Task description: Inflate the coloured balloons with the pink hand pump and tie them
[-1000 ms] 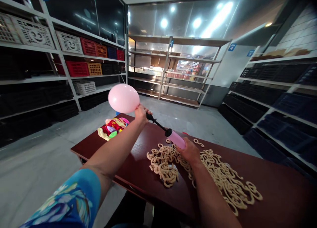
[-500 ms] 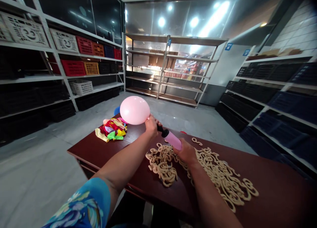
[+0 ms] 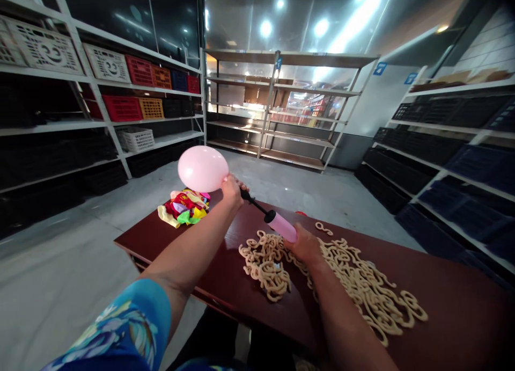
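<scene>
A pink balloon (image 3: 203, 168), swollen with air, points up and left from my left hand (image 3: 233, 190). That hand is closed around the balloon's neck and the black end of a hand pump. My right hand (image 3: 304, 244) grips the pink barrel of the balloon pump (image 3: 284, 227). Between my hands the pump's black rod shows, drawn out of the barrel. Left of my left arm lies a pile of uninflated balloons (image 3: 187, 207) in several colours. Under and around my right hand spread many beige, twisted rope-like pieces (image 3: 267, 271), whose kind I cannot make out.
Everything lies on a dark reddish-brown table (image 3: 225, 263). Shelving with white, red, yellow and black crates (image 3: 123, 109) stands at left. A metal rack (image 3: 298, 124) is at the back, and shelves with dark crates (image 3: 450, 183) run along the right.
My left hand has moved up and left with the balloon, away from my right hand. More of the pump's black rod now shows. My right hand has barely moved.
</scene>
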Action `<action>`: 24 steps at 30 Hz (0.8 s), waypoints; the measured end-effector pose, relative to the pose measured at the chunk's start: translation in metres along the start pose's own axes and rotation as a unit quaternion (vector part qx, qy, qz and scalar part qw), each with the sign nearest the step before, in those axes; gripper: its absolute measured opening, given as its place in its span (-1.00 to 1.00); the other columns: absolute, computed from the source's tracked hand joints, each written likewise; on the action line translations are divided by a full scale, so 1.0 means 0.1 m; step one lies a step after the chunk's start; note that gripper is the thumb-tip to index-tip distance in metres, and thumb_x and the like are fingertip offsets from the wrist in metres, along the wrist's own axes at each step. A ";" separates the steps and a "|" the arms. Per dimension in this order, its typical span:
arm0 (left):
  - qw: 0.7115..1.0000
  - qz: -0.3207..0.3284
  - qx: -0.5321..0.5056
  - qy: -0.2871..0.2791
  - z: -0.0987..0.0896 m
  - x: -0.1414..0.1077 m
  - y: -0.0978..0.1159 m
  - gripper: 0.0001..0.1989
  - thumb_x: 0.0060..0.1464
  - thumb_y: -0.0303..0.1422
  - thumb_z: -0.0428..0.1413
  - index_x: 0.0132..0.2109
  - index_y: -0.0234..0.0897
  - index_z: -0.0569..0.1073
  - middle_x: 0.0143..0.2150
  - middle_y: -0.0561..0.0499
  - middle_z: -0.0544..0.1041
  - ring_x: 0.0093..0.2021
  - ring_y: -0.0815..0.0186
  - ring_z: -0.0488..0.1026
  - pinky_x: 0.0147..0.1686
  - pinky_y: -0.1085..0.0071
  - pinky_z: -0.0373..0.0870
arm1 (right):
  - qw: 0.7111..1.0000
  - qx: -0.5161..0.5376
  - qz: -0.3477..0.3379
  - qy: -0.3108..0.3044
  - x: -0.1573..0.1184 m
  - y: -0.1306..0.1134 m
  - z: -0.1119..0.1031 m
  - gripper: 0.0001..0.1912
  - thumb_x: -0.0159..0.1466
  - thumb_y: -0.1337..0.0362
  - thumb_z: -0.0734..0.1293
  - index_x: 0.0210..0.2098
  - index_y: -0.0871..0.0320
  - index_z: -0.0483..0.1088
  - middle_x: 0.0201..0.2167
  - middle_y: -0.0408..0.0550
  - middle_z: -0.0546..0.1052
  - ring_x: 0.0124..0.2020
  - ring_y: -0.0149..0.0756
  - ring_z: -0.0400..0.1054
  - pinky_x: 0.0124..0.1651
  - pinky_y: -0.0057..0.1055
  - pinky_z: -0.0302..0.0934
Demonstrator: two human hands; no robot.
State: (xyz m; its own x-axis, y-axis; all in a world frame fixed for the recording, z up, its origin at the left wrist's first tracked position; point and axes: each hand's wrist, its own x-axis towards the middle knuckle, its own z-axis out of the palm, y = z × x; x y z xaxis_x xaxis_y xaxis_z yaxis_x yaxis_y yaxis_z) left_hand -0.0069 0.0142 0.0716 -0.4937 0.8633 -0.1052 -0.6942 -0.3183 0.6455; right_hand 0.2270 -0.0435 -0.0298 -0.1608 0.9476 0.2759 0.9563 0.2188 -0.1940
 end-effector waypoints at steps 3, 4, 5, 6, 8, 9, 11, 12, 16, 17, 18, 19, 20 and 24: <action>0.999 -0.035 0.005 0.000 -0.02 -0.24 -0.31 -0.68 0.05 -0.25 -0.03 -0.53 -0.22 0.00 -0.71 0.21 0.00 -0.77 0.50 0.05 -0.71 0.52 0.13 | 1.000 0.004 -0.012 0.004 -0.03 -0.04 0.01 -0.59 0.05 0.06 0.31 -0.15 0.09 0.27 -0.34 -0.08 0.49 -0.34 -0.24 0.38 -0.40 -0.43 -0.02; 0.999 -0.041 0.006 -0.002 -0.01 -0.30 -0.39 -0.68 0.05 -0.25 -0.03 -0.53 -0.22 0.00 -0.71 0.20 0.01 -0.77 0.50 0.05 -0.71 0.52 0.13 | 1.000 0.005 -0.015 0.007 -0.04 -0.04 0.01 -0.58 0.05 0.05 0.31 -0.14 0.09 0.27 -0.34 -0.08 0.49 -0.35 -0.24 0.38 -0.40 -0.43 -0.02; 0.999 -0.048 0.008 -0.006 -0.01 -0.34 -0.44 -0.67 0.05 -0.24 -0.03 -0.53 -0.22 0.00 -0.71 0.20 0.01 -0.77 0.50 0.06 -0.71 0.52 0.13 | 1.000 0.006 -0.018 0.011 -0.05 -0.04 0.01 -0.57 0.05 0.04 0.31 -0.13 0.09 0.27 -0.34 -0.07 0.49 -0.35 -0.24 0.38 -0.40 -0.43 -0.01; 0.999 -0.052 0.009 -0.010 0.00 -0.36 -0.46 -0.67 0.05 -0.23 -0.03 -0.53 -0.22 0.01 -0.71 0.20 0.01 -0.77 0.49 0.07 -0.71 0.52 0.13 | 1.000 0.005 -0.020 0.016 -0.05 -0.04 0.00 -0.56 0.05 0.04 0.30 -0.13 0.09 0.27 -0.33 -0.07 0.49 -0.34 -0.24 0.38 -0.40 -0.43 -0.01; 0.998 -0.060 0.008 -0.017 0.00 -0.33 -0.42 -0.68 0.05 -0.24 -0.03 -0.53 -0.22 0.01 -0.71 0.21 0.00 -0.77 0.49 0.08 -0.69 0.51 0.15 | 1.000 0.002 -0.019 0.019 -0.05 0.00 -0.02 -0.59 0.05 0.04 0.30 -0.16 0.09 0.28 -0.32 -0.08 0.48 -0.33 -0.24 0.37 -0.40 -0.43 -0.01; 0.998 -0.062 0.006 -0.017 0.00 -0.28 -0.35 -0.68 0.05 -0.24 -0.03 -0.53 -0.22 0.01 -0.72 0.21 -0.01 -0.77 0.48 0.08 -0.69 0.50 0.16 | 1.000 0.003 -0.018 0.018 -0.04 0.02 -0.03 -0.61 0.06 0.05 0.30 -0.18 0.09 0.28 -0.31 -0.08 0.48 -0.33 -0.25 0.37 -0.40 -0.44 0.00; 0.998 -0.057 0.002 -0.014 0.00 -0.14 -0.17 -0.68 0.05 -0.26 -0.04 -0.53 -0.22 -0.01 -0.72 0.21 -0.02 -0.77 0.48 0.08 -0.68 0.49 0.17 | 1.000 0.015 -0.017 0.017 -0.01 0.09 -0.04 -0.65 0.06 0.08 0.30 -0.19 0.08 0.28 -0.29 -0.10 0.47 -0.30 -0.25 0.37 -0.38 -0.44 0.01; 0.999 -0.049 0.001 -0.013 -0.01 -0.07 -0.06 -0.69 0.05 -0.27 -0.05 -0.53 -0.22 -0.02 -0.72 0.21 -0.02 -0.77 0.47 0.08 -0.68 0.48 0.18 | 0.999 0.023 -0.019 0.014 0.00 0.13 -0.04 -0.66 0.05 0.10 0.30 -0.20 0.07 0.27 -0.29 -0.11 0.47 -0.29 -0.26 0.36 -0.37 -0.44 0.02; 1.000 -0.013 -0.004 0.004 -0.09 0.16 0.20 -0.71 0.01 -0.32 -0.04 -0.53 -0.22 -0.01 -0.72 0.21 0.01 -0.77 0.48 0.08 -0.67 0.47 0.18 | 1.000 0.027 -0.007 -0.003 0.07 0.24 -0.01 -0.67 0.04 0.15 0.31 -0.21 0.09 0.28 -0.30 -0.09 0.46 -0.28 -0.25 0.35 -0.36 -0.44 0.03; 1.000 -0.007 -0.006 0.014 -0.12 0.18 0.20 -0.72 0.01 -0.32 -0.04 -0.53 -0.22 0.00 -0.71 0.21 0.01 -0.76 0.48 0.08 -0.67 0.47 0.18 | 1.000 0.021 -0.001 -0.008 0.07 0.25 0.00 -0.67 0.03 0.15 0.32 -0.21 0.10 0.29 -0.29 -0.07 0.47 -0.28 -0.24 0.36 -0.36 -0.43 0.03; 1.000 -0.004 -0.009 0.024 -0.15 0.17 0.16 -0.72 0.00 -0.32 -0.03 -0.52 -0.22 0.01 -0.71 0.21 0.01 -0.76 0.48 0.07 -0.67 0.48 0.17 | 1.000 0.016 0.002 -0.014 0.07 0.24 0.01 -0.65 0.02 0.15 0.32 -0.20 0.11 0.29 -0.28 -0.05 0.47 -0.28 -0.22 0.36 -0.36 -0.42 0.03; 0.999 -0.003 -0.011 0.031 -0.18 0.14 0.10 -0.73 0.01 -0.31 -0.03 -0.52 -0.22 0.01 -0.71 0.20 0.01 -0.76 0.49 0.07 -0.67 0.48 0.17 | 1.000 0.011 0.002 -0.019 0.06 0.22 0.02 -0.63 0.02 0.14 0.33 -0.19 0.11 0.29 -0.27 -0.03 0.47 -0.28 -0.20 0.37 -0.35 -0.41 0.03; 0.999 -0.003 -0.013 0.033 -0.20 0.10 0.02 -0.73 0.01 -0.30 -0.03 -0.51 -0.22 0.02 -0.70 0.20 0.01 -0.75 0.49 0.07 -0.67 0.48 0.16 | 1.000 0.008 -0.002 -0.024 0.05 0.19 0.03 -0.61 0.01 0.13 0.34 -0.17 0.11 0.30 -0.26 -0.02 0.48 -0.28 -0.19 0.37 -0.35 -0.40 0.03; 0.999 -0.032 -0.006 0.018 -0.23 -0.18 -0.36 -0.72 0.03 -0.28 -0.04 -0.51 -0.21 0.02 -0.70 0.19 0.01 -0.75 0.48 0.06 -0.67 0.46 0.18 | 0.998 0.017 -0.047 -0.024 -0.01 0.05 0.04 -0.57 0.03 0.10 0.32 -0.12 0.10 0.30 -0.26 0.00 0.49 -0.28 -0.18 0.38 -0.33 -0.39 0.05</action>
State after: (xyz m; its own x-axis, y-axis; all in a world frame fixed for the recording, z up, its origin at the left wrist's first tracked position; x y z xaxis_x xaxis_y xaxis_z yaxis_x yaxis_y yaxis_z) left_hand 0.0151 0.0017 0.0327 -0.4666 0.8675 -0.1723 -0.7304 -0.2681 0.6283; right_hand 0.2311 -0.0422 -0.0351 -0.2610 0.9328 0.2486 0.9279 0.3134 -0.2017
